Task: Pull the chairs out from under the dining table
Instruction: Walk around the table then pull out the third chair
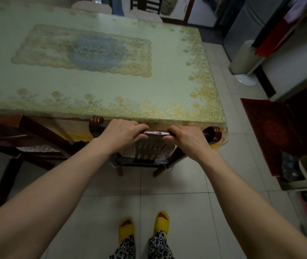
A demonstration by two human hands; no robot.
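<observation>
While I am standing at the near edge of the dining table, I am holding the top rail of a dark wooden chair with both hands. My left hand is curling over the rail left of its middle, fingers wrapped down the far side; my right hand is doing the same to the right. Both are pressed tight around the wood. This chair is sitting tucked under the table near its near right corner, its back touching or nearly touching the glass edge and the hanging lace cloth.

Another chair is standing to the left along the same edge, angled outward. Two more chair backs are showing at the far edge.

Risks, as I am judging them: the rail's rounded ends could be snagging the cloth and dragging it, the legs could be scraping the tiled floor, and the chair could be coming back onto my feet in yellow slippers.

No writing or brand is readable anywhere.
</observation>
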